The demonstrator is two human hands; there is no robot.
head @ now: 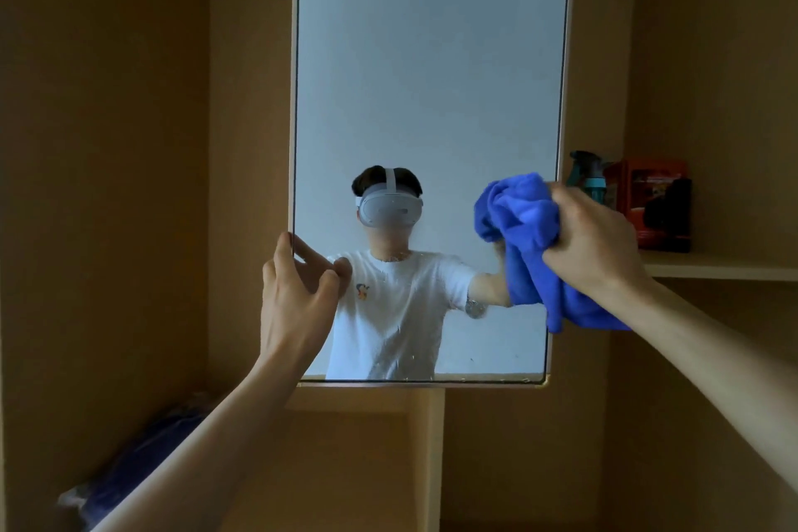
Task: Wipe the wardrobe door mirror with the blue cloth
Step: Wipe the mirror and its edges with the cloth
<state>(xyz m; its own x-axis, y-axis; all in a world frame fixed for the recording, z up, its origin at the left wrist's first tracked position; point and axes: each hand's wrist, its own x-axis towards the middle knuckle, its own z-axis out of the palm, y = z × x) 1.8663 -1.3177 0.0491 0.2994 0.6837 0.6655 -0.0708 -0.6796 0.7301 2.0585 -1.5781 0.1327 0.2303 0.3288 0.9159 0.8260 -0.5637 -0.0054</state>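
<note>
A tall mirror [432, 56] in a pale frame fills the middle of the open wardrobe door. My right hand [591, 242] grips a bunched blue cloth [524, 229] and holds it against the glass near the mirror's right edge, low down. My left hand [298, 294] holds the door's left edge, fingers curled round the frame and thumb tip on the glass. Spots and streaks show on the lower part of the mirror. The glass reflects a person wearing a headset.
Wooden wardrobe panels surround the door. On a shelf [717, 266] at the right stand a teal spray bottle [589, 177] and a red box [656, 203]. A dark blue bundle [142, 462] lies in the lower left compartment. A shelf divider [427, 454] stands below the mirror.
</note>
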